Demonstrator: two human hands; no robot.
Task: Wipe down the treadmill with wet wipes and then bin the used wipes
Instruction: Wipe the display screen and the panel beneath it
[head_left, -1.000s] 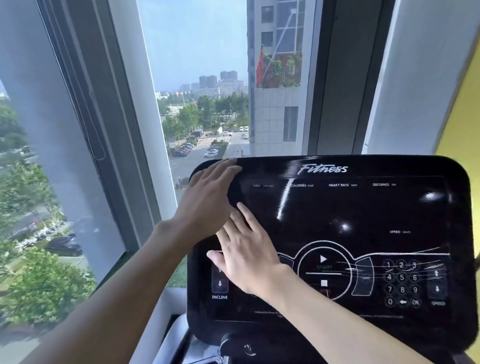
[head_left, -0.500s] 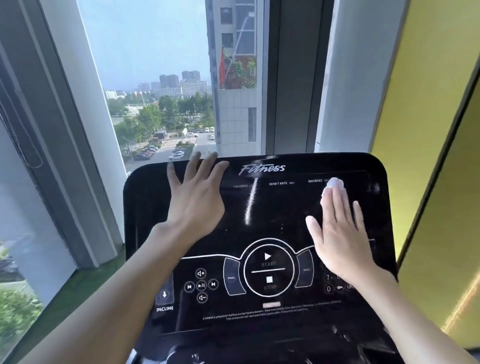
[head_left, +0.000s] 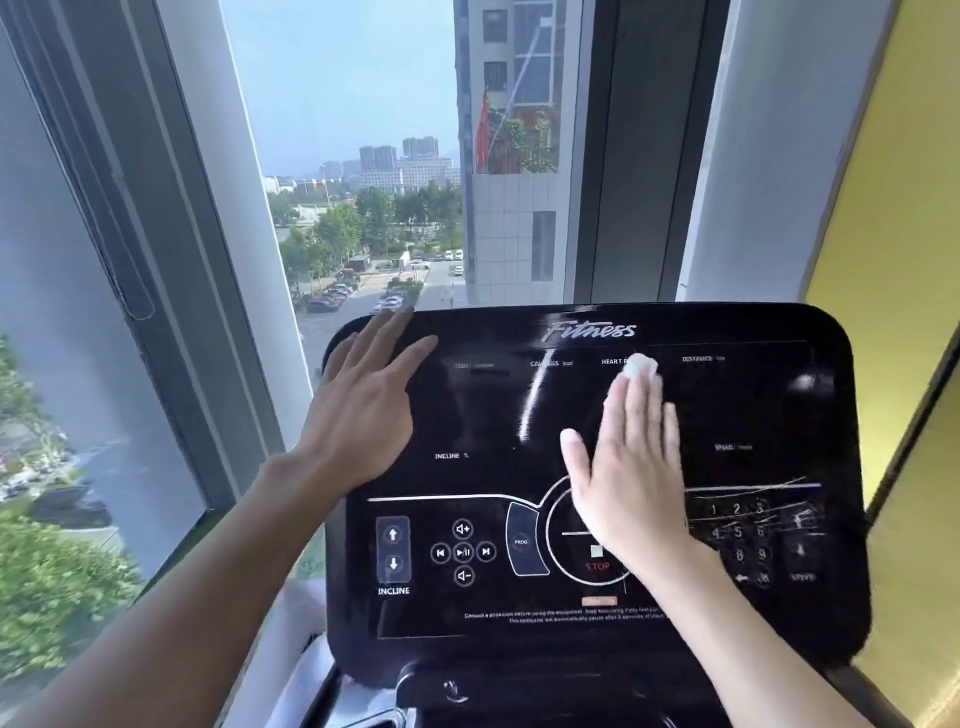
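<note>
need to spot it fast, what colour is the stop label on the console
STOP label: red; head view.

One treadmill console; one wipe; two hands: left hand, right hand

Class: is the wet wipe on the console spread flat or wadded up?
Cannot tell. Only a small white bit of the wet wipe shows beyond the flat right hand; the hand hides the rest.

Glossy black console with white markings and red STOP label; white wipe; yellow wall; dark grey frame.
</note>
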